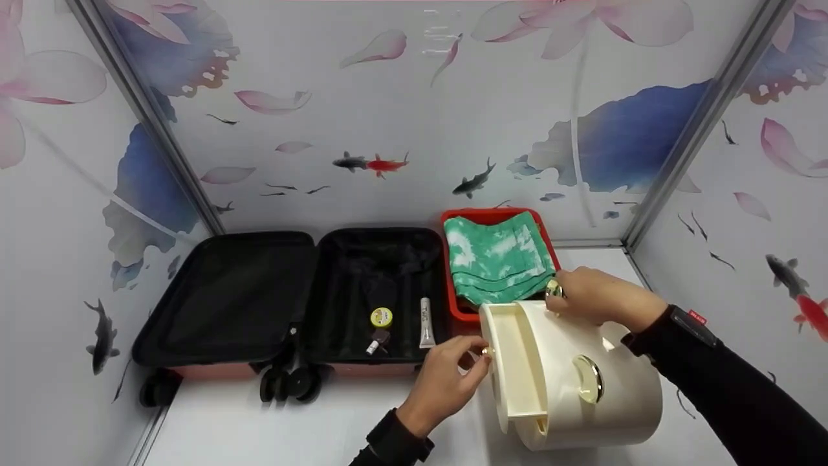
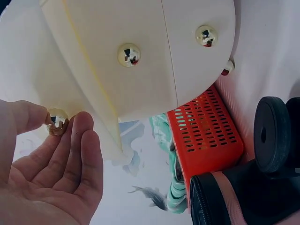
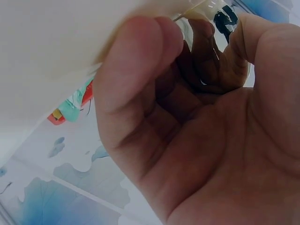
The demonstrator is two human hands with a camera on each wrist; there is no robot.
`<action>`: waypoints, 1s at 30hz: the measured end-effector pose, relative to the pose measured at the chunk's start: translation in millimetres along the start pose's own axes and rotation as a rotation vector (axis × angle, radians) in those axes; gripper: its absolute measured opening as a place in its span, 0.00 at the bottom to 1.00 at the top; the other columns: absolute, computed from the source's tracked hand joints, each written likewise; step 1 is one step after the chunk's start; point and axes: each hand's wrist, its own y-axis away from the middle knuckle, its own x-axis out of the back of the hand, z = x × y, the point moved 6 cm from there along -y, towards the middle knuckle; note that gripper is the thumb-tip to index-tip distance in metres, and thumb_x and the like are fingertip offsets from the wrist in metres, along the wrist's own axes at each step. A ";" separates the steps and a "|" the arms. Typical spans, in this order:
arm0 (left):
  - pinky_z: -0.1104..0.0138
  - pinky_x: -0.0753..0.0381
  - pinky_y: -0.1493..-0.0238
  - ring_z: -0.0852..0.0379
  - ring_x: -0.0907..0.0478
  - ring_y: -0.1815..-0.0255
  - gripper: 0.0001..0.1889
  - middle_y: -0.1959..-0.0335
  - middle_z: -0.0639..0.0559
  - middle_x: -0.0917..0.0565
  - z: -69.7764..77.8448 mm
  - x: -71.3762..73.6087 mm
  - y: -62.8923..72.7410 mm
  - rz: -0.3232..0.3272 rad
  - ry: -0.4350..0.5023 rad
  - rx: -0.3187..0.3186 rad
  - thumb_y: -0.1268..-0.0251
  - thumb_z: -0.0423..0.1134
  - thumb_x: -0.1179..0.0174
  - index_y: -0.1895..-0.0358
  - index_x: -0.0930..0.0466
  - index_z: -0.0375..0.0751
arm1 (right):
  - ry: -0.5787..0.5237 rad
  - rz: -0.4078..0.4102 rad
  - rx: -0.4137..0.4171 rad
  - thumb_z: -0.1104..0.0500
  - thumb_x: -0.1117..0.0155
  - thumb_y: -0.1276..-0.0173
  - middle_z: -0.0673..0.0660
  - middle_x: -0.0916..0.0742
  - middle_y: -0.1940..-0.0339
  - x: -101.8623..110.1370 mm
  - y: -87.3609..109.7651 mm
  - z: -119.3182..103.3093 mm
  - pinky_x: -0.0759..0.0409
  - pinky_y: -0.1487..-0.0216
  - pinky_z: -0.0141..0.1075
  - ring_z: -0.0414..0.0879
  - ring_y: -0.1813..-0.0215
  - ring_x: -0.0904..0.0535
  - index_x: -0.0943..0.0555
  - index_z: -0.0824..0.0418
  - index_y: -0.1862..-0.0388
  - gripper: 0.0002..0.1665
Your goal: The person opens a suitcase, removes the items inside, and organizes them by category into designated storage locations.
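A cream storage box (image 1: 601, 401) with rounded sides and gold trim stands at the right, its drawer (image 1: 524, 362) pulled partway out toward the left. My left hand (image 1: 446, 375) pinches the round gold knob (image 2: 58, 123) on the drawer front between thumb and fingers. Two more gold knobs show on the box's front in the left wrist view. At the far side of the box, the right hand (image 1: 592, 294) has its fingers curled round a gold-and-cream handle (image 1: 554, 288), partly hidden by the fingers. A similar handle (image 1: 588, 380) sits on the near part of the box.
An open black-lined suitcase (image 1: 226, 298) lies at the left. Its right half holds a yellow-lidded round tin (image 1: 381, 317), a white tube (image 1: 426, 323) and a small dark bottle (image 1: 378, 342). Behind the box, a red basket (image 1: 456, 304) contains folded green-and-white cloth (image 1: 498, 255).
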 end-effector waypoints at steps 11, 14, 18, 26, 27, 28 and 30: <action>0.66 0.09 0.57 0.66 0.12 0.55 0.09 0.53 0.56 0.07 0.2 0.7 -0.1 -0.030 -0.020 0.006 0.19 0.42 0.34 0.44 0.09 0.47 | 0.022 0.007 -0.001 0.47 0.40 0.26 0.57 0.16 0.72 -0.7 -0.8 2.1 0.22 0.64 0.43 0.50 0.68 0.18 0.21 0.61 0.65 0.18; 0.71 0.11 0.57 0.68 0.13 0.55 0.11 0.54 0.55 0.07 0.6 1.1 -0.4 -0.043 -0.024 0.004 0.18 0.42 0.35 0.42 0.09 0.47 | 0.022 0.006 -0.002 0.47 0.40 0.26 0.57 0.16 0.71 -0.4 -0.4 2.0 0.22 0.64 0.43 0.50 0.67 0.19 0.21 0.61 0.65 0.18; 0.78 0.15 0.56 0.69 0.13 0.54 0.12 0.54 0.56 0.07 -0.6 1.6 -1.6 -0.057 -0.025 0.007 0.15 0.44 0.38 0.41 0.09 0.47 | 0.020 0.006 0.002 0.47 0.40 0.26 0.57 0.16 0.71 0.1 0.0 1.7 0.22 0.64 0.43 0.50 0.68 0.19 0.21 0.62 0.64 0.18; 0.75 0.13 0.58 0.69 0.13 0.57 0.14 0.53 0.56 0.06 -9.2 1.8 -6.7 -0.060 -0.003 0.026 0.12 0.46 0.42 0.43 0.08 0.47 | 0.007 0.009 0.001 0.48 0.40 0.26 0.56 0.17 0.72 0.4 0.6 -0.2 0.23 0.66 0.42 0.50 0.69 0.20 0.21 0.61 0.66 0.17; 0.74 0.13 0.58 0.69 0.13 0.58 0.14 0.53 0.55 0.06 -10.0 1.6 -7.7 -0.057 -0.004 0.023 0.12 0.47 0.42 0.44 0.08 0.46 | 0.008 0.012 0.002 0.48 0.40 0.26 0.56 0.17 0.72 0.5 0.7 -0.4 0.22 0.66 0.42 0.50 0.69 0.19 0.21 0.61 0.66 0.17; 0.74 0.13 0.58 0.70 0.13 0.58 0.15 0.54 0.56 0.06 -10.5 1.5 -8.8 -0.055 -0.007 0.021 0.12 0.47 0.42 0.44 0.08 0.46 | 0.011 0.015 0.002 0.47 0.40 0.26 0.57 0.17 0.72 0.7 0.9 -0.7 0.22 0.66 0.43 0.50 0.69 0.19 0.21 0.62 0.65 0.18; 0.73 0.12 0.58 0.70 0.14 0.59 0.15 0.55 0.56 0.06 -11.6 1.7 -11.2 -0.049 -0.012 0.016 0.11 0.48 0.43 0.46 0.08 0.46 | 0.018 0.017 0.003 0.47 0.40 0.26 0.58 0.16 0.71 0.6 0.9 -0.8 0.20 0.64 0.44 0.51 0.68 0.18 0.20 0.64 0.62 0.19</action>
